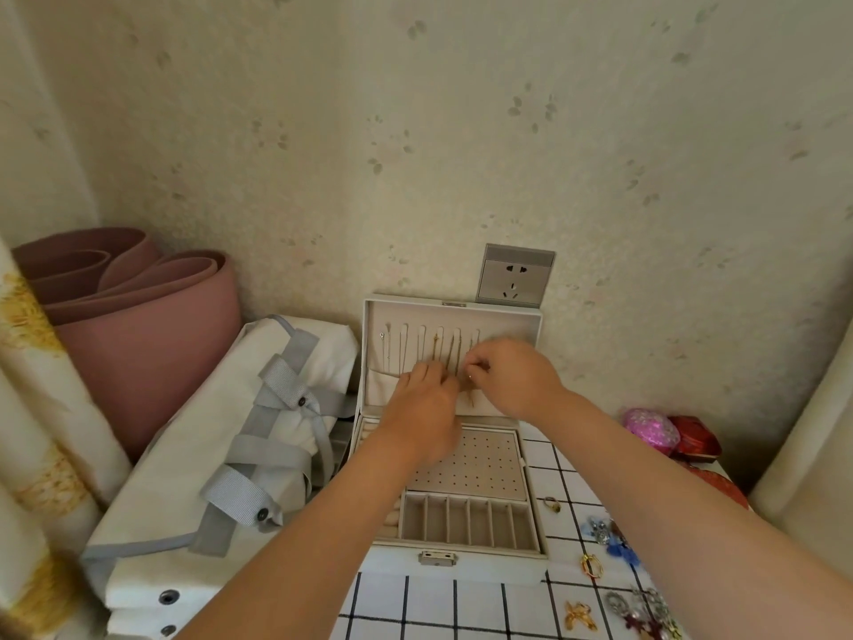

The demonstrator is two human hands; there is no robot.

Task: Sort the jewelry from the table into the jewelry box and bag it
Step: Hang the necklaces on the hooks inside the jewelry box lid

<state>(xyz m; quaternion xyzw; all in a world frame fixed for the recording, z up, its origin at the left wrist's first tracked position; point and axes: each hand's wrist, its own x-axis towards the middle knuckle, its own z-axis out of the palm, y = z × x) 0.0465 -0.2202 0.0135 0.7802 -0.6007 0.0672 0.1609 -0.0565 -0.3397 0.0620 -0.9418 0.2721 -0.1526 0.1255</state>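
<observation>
Pinching necklace (470, 400), right hand (512, 376), bag (194, 455), brooches (579, 614) nearby

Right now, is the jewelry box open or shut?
Open: the box has its lid standing upright, and the little compartments inside show.

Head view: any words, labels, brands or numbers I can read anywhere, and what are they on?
None readable.
Jewelry box: no lettering shows on lid, tray or latch.
Wall socket: plain plate, no marking visible.
White bag: no print visible.
Red boxes at the right: any print is too blurred to read.
</observation>
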